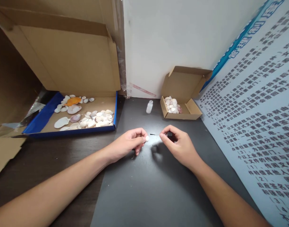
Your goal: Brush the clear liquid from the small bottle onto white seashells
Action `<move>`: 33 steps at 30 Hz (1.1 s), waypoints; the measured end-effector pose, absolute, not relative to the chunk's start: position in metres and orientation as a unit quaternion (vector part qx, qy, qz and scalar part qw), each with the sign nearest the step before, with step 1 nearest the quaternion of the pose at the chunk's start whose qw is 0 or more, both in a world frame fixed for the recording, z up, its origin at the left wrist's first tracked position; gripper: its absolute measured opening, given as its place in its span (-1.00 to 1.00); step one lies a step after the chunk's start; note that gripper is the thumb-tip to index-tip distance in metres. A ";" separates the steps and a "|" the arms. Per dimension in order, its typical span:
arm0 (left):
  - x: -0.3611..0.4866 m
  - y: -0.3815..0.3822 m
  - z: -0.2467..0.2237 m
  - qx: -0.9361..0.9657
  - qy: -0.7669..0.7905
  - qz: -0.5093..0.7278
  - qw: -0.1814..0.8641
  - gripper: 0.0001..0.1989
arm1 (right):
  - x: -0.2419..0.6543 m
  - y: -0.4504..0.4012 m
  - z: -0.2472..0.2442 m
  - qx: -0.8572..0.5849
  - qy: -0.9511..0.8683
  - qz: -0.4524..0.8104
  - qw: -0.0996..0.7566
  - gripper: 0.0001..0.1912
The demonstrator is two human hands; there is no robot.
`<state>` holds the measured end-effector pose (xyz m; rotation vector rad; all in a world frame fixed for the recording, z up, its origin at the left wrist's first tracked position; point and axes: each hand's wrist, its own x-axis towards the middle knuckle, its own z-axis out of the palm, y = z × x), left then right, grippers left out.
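Note:
My left hand (134,141) pinches a small white shell (147,138) between thumb and fingertips above the dark grey mat. Facing it from the right, my right hand (176,142) is closed on a thin brush (154,134), its dark tip pointing left toward the shell. A short gap separates brush tip and shell. The brush's dark cap-like end (169,134) shows partly behind my right fingers. Beyond both hands, a small uncapped bottle (149,107) with whitish contents stands upright on the mat.
At left lies an open blue-edged cardboard box (46,121) with several shells and an orange piece (73,101). A smaller open cardboard box (182,116) holding white shells (172,105) stands back right. A white wall (182,34) rises behind; a printed sheet (253,104) borders the right.

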<state>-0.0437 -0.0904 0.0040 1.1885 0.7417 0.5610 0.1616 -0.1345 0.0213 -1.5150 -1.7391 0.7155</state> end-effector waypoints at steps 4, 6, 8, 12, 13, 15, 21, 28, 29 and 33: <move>-0.044 -0.090 0.003 0.549 0.343 0.247 0.721 -0.82 | 0.159 -0.137 0.024 -0.553 -0.682 0.326 0.350 -0.87; -0.045 -0.090 0.002 0.551 0.343 0.248 0.719 -0.81 | 0.159 -0.138 0.026 -0.542 -0.682 0.339 0.355 -0.86; -0.045 -0.090 0.001 0.554 0.338 0.249 0.719 -0.82 | 0.159 -0.138 0.026 -0.541 -0.679 0.339 0.363 -0.86; -0.045 -0.090 0.002 0.556 0.333 0.247 0.720 -0.82 | 0.160 -0.135 0.023 -0.576 -0.666 0.292 0.373 -0.86; -0.045 -0.090 0.002 0.556 0.336 0.246 0.719 -0.82 | 0.160 -0.135 0.022 -0.584 -0.662 0.280 0.377 -0.86; -0.044 -0.091 0.004 0.557 0.341 0.246 0.716 -0.81 | 0.160 -0.135 0.021 -0.585 -0.659 0.274 0.386 -0.86; -0.042 -0.091 0.006 0.564 0.340 0.257 0.707 -0.79 | 0.160 -0.139 0.025 -0.520 -0.696 0.351 0.348 -0.86; -0.043 -0.091 0.006 0.560 0.334 0.252 0.715 -0.81 | 0.162 -0.135 0.022 -0.584 -0.660 0.270 0.388 -0.85; -0.044 -0.091 0.006 0.557 0.336 0.251 0.717 -0.81 | 0.162 -0.135 0.022 -0.580 -0.662 0.273 0.389 -0.85; -0.044 -0.091 0.007 0.543 0.341 0.245 0.727 -0.83 | 0.161 -0.136 0.023 -0.554 -0.693 0.277 0.370 -0.86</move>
